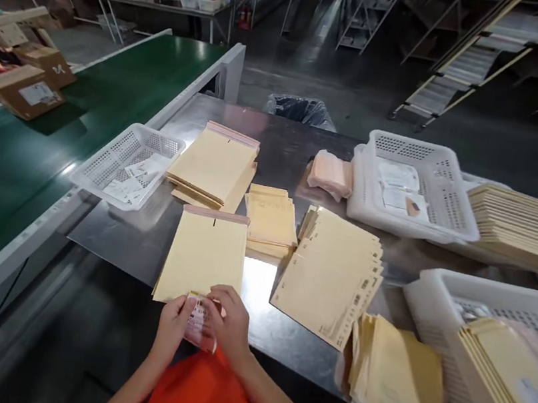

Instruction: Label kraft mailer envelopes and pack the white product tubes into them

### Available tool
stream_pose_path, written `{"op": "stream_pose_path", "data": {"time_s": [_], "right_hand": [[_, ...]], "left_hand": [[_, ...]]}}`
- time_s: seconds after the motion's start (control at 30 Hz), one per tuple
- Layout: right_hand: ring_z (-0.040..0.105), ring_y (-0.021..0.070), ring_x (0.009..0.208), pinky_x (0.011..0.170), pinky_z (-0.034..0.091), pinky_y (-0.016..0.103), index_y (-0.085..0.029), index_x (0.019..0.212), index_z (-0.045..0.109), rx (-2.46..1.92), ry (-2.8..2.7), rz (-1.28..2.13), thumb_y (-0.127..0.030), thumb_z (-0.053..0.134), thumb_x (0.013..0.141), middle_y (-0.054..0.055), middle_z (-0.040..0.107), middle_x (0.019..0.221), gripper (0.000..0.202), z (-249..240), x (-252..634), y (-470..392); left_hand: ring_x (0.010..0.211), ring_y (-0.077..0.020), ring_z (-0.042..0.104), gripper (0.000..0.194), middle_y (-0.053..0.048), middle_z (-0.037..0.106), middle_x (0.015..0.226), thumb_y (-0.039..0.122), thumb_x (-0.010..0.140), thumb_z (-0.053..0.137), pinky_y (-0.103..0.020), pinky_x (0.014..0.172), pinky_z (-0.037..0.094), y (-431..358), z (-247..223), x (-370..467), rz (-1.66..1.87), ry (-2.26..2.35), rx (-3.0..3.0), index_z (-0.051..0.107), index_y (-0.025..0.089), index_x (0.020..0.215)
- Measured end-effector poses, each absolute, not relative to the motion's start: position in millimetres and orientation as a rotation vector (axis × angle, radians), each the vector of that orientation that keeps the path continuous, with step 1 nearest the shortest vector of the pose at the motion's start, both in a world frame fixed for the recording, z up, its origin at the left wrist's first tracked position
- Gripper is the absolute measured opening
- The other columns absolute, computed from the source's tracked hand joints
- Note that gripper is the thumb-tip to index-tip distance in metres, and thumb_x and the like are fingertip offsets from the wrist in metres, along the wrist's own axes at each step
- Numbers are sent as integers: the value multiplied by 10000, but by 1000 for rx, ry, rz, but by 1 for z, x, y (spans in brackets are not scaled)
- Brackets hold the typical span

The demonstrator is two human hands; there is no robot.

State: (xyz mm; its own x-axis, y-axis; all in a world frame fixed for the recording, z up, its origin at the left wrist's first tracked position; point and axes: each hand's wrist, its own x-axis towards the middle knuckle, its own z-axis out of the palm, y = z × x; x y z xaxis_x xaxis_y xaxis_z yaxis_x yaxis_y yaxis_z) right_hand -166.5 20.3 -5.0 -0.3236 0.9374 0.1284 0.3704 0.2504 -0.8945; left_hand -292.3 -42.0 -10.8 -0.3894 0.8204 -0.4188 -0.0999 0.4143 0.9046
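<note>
Between my two hands is a small clear plastic packet (199,327) with a printed label on it, held close to my body at the table's front edge. My left hand (171,325) pinches its left side. On the right, my right hand (232,322) grips its upper edge with bent fingers. Just beyond them lies a stack of cream envelopes (205,252) with a pink flap strip along the far edge. Farther back sits another such envelope stack (217,160), and beside it a smaller pile of yellow envelopes (272,219).
A white basket (92,168) with papers stands at left by a green conveyor (128,90). Printed mailers (329,271) fan out at right, near kraft envelopes (399,376) and white baskets (364,202). A lined bin (300,108) stands behind. People in orange work at a far table.
</note>
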Motion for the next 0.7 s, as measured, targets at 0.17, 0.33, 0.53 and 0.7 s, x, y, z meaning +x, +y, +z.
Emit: {"op": "stream_pose_path", "data": {"time_s": [0.17, 0.33, 0.53, 0.7], "right_hand": [[581, 216, 938, 839, 473, 386, -198, 749, 686, -1522, -1820, 865, -277, 572, 843, 80, 634, 1020, 168, -54, -211, 98], [509, 263, 1048, 950, 361, 477, -200, 817, 696, -1613, -1975, 679, -243, 567, 854, 79, 629, 1089, 141, -79, -229, 132], [317, 327, 1363, 1101, 237, 504, -96, 1399, 430, -1372, -2508, 480, -263, 444, 925, 199, 390, 1483, 503, -86, -223, 88], [195, 303, 1458, 1183, 79, 527, -96, 1487, 304, -887, -2935, 516, -399, 417, 930, 163, 291, 1559, 644, -85, -217, 93]], "left_hand": [[661, -189, 603, 526, -34, 684, 682, 649, 709, 642, -295, 617, 485, -80, -66, -301, 1114, 1687, 463, 673, 128, 778], [804, -294, 694, 628, -121, 766, 857, 715, 684, 606, -395, 734, 548, -138, -86, -311, 849, 1550, 629, 748, 129, 861], [1161, -288, 596, 421, -124, 687, 1209, 497, 842, 518, -413, 1027, 442, -104, -51, -349, 981, 1798, 1040, 732, 200, 1049], [967, -300, 675, 458, -108, 765, 923, 551, 782, 539, -457, 934, 504, -54, -63, -373, 972, 1834, 907, 745, 153, 879]]}}
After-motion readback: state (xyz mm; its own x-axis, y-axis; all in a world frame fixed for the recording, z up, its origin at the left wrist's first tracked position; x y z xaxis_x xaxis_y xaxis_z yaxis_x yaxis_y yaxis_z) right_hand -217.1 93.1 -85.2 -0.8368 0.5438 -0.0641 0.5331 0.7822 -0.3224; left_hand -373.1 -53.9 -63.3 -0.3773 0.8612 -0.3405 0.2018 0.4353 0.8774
